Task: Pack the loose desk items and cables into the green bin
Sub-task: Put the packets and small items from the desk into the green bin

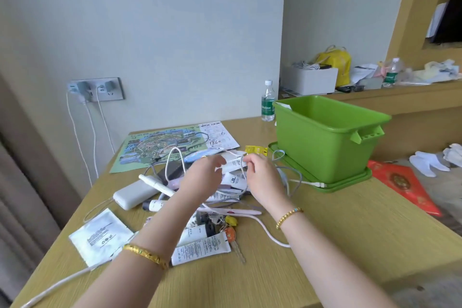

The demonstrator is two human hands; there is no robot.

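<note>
You've got both hands on the white cable (176, 157): left hand (203, 172) and right hand (260, 172) pinching it, green bin (322, 142) at 2 o'clock.

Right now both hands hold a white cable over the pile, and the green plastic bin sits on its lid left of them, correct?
Nearly. The head view shows the green plastic bin right of the left hand and right hand, not left. Both hold the white cable; the bin sits on its lid.

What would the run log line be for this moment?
stage: gathering cable | hands: left hand and right hand pinch white cable above desk pile | green bin: upright on its lid, right of pile
</note>
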